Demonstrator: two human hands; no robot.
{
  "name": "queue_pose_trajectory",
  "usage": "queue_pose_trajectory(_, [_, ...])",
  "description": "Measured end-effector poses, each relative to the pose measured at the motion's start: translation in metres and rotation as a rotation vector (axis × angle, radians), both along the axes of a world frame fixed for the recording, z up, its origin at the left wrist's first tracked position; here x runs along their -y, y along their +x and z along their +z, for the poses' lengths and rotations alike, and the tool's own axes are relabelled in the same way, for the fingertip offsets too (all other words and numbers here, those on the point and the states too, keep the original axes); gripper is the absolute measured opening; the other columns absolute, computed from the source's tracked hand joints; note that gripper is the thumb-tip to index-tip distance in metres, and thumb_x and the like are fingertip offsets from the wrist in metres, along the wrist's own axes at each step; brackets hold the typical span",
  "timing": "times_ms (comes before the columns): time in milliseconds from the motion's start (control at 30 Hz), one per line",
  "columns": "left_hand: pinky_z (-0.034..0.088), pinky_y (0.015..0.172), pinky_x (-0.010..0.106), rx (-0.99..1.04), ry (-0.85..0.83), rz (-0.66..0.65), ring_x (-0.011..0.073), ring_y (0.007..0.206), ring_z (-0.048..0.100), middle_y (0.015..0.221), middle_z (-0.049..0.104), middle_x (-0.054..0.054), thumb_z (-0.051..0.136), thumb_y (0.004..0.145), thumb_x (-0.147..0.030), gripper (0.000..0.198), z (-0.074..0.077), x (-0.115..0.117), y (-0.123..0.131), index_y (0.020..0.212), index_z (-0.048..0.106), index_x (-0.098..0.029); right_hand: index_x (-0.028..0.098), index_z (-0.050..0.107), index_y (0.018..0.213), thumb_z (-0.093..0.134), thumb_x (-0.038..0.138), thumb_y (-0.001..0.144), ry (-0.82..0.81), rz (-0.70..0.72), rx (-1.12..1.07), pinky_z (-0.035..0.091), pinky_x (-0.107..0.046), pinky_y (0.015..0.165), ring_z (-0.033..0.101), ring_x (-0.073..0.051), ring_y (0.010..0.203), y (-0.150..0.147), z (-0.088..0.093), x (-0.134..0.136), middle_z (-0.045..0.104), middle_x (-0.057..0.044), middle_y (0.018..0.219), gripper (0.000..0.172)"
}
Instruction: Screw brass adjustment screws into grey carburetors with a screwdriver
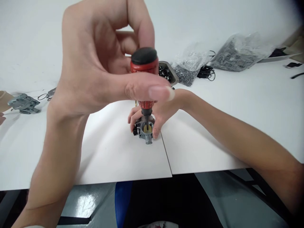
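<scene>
My left hand (102, 69), large and close to the camera, grips the red handle of a screwdriver (144, 57) between thumb and fingers. The screwdriver has a black cap and stands upright. Its dark shaft points down into the round, brass-coloured opening of a small grey metal carburetor (148, 138). Wrapped around the carburetor on the table, my right hand (163, 112) has its thumb on the near right side and its fingers on the left. A black knob shows at the carburetor's left. Where exactly the tip touches inside is hard to see.
On the white table (114, 158), a metal tray (174, 76) of dark parts sits beyond my hands. Plastic bags (239, 52) of small parts and black cables (206, 72) lie to the right. Another carburetor (23, 103) and another person's fingertips (2, 119) are far left.
</scene>
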State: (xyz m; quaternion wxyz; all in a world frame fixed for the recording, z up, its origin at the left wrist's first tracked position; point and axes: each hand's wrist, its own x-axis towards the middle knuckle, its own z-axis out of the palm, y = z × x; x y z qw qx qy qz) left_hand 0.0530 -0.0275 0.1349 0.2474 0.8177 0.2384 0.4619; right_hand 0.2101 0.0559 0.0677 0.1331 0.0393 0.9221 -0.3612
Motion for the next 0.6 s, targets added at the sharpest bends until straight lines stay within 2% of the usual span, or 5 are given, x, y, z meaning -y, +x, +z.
queue_pose_trajectory(133, [0.061,0.068,0.048,0.062,0.000,-0.124,0.0261,0.080,0.073,0.071,0.059,0.000,0.057,0.083,-0.058,0.041,-0.0034,-0.0044,-0.0013,0.075,0.054,-0.018,0.029,0.065,0.119,0.081,0.043,0.067,-0.011,-0.031,0.014,0.048,-0.034,0.098,0.056,-0.026,0.117,-0.0011,0.0015,0.0026,0.060,0.001,0.126,0.056])
queue_pose_trajectory(333, [0.062,0.077,0.055,0.017,-0.027,-0.034,0.0318,0.089,0.073,0.077,0.061,0.001,0.048,0.088,-0.057,0.041,-0.0019,-0.0006,-0.0006,0.078,0.055,-0.018,0.030,0.063,0.124,0.080,0.043,0.068,-0.010,-0.044,0.054,0.050,-0.034,0.093,0.056,-0.025,0.115,-0.0011,-0.0005,0.0013,0.058,0.001,0.128,0.059])
queue_pose_trajectory(433, [0.062,0.075,0.053,-0.004,-0.009,-0.007,0.0338,0.093,0.072,0.078,0.060,0.001,0.045,0.089,-0.059,0.045,-0.0027,0.0009,-0.0003,0.078,0.055,-0.017,0.032,0.062,0.126,0.079,0.043,0.071,-0.007,-0.007,0.041,0.050,-0.035,0.095,0.056,-0.025,0.116,-0.0005,-0.0018,0.0001,0.056,0.001,0.132,0.059])
queue_pose_trajectory(533, [0.063,0.069,0.046,-0.017,0.013,-0.015,0.0323,0.092,0.072,0.080,0.063,0.001,0.046,0.089,-0.057,0.042,-0.0039,0.0016,-0.0015,0.080,0.056,-0.017,0.032,0.061,0.127,0.079,0.042,0.071,-0.002,0.005,0.031,0.049,-0.035,0.097,0.057,-0.025,0.115,0.0001,-0.0031,-0.0006,0.056,0.001,0.132,0.059])
queue_pose_trajectory(600, [0.063,0.069,0.045,-0.031,0.015,-0.005,0.0319,0.091,0.072,0.083,0.063,0.001,0.046,0.089,-0.057,0.044,-0.0031,0.0018,-0.0030,0.083,0.059,-0.015,0.032,0.062,0.125,0.080,0.041,0.071,-0.008,0.005,0.018,0.049,-0.035,0.097,0.058,-0.025,0.114,0.0005,-0.0041,-0.0010,0.057,0.001,0.130,0.058])
